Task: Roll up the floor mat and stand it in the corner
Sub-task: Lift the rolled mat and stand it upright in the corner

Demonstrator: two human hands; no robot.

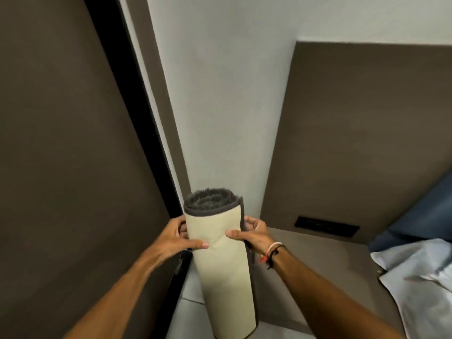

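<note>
Beige-backed, the rolled mat [223,255] was held near-upright (corner wall just behind), clasped between left hand [177,237] and right hand [254,232].

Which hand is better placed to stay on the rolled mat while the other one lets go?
The right hand, probably. It grips the rolled beige floor mat with dark fuzzy inside on the side of its loose dark-trimmed edge, so it can keep the roll closed. The left hand only steadies the other side.
</note>
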